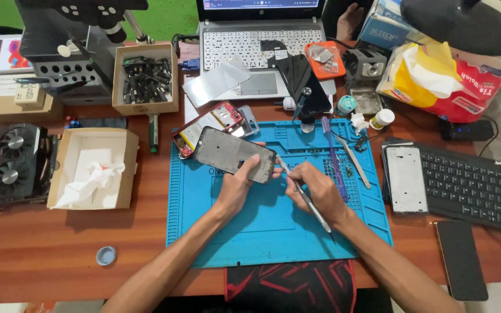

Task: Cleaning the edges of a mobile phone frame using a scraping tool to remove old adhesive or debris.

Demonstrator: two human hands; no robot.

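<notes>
My left hand [240, 184] holds a grey phone screen panel [232, 153] tilted above the blue work mat [273, 232]. My right hand [315, 186] grips a thin metal tool [308, 200] like a pen, its tip touching the panel's right edge. Behind the panel an opened phone body [211, 124] with exposed insides lies at the mat's far left corner. Purple and metal tweezers [343, 156] rest on the mat to the right of my hands.
A white phone frame [404, 178] leans on a black keyboard [471, 185]. A laptop [256, 52], a box of screwdriver bits [146, 78], a white open box with tissue [93, 168], a graphics card [15, 162] and a dark phone [461, 259] surround the mat.
</notes>
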